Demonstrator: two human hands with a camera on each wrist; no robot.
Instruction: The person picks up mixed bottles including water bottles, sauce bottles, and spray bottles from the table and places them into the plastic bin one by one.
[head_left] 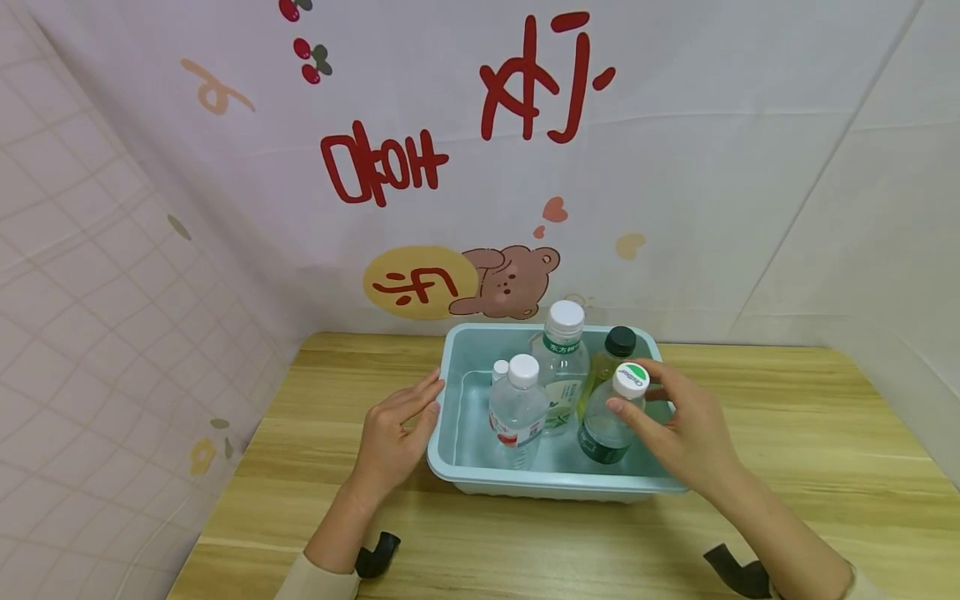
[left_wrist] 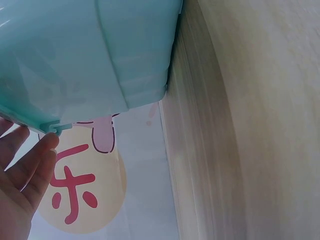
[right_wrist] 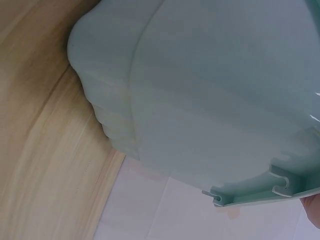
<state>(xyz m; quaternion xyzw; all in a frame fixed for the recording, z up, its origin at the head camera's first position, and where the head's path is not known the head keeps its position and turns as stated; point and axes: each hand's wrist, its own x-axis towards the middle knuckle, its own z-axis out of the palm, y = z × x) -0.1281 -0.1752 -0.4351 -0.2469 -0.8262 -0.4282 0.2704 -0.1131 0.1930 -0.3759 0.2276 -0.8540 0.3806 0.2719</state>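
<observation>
A light blue plastic bin [head_left: 555, 478] stands on the table with several bottles upright in it. My right hand [head_left: 693, 429] reaches over the bin's right rim and grips a clear bottle [head_left: 603, 427] with a dark green label, thumb and fingers just below its white and green cap. Along the left rim, my left hand [head_left: 397, 429] touches the bin's edge with its fingers extended; the left wrist view shows these fingers [left_wrist: 37, 167] at the rim. The right wrist view shows mostly the bin's outer wall [right_wrist: 200, 95], with only a bit of fingertip at the edge.
Inside the bin are a tall white-capped bottle [head_left: 566, 367], a shorter white-capped bottle [head_left: 517, 412], a small white cap [head_left: 500, 367] behind it and a dark-capped bottle [head_left: 620, 342]. The wooden table [head_left: 555, 546] meets a printed wall covering [head_left: 705, 208] at the back.
</observation>
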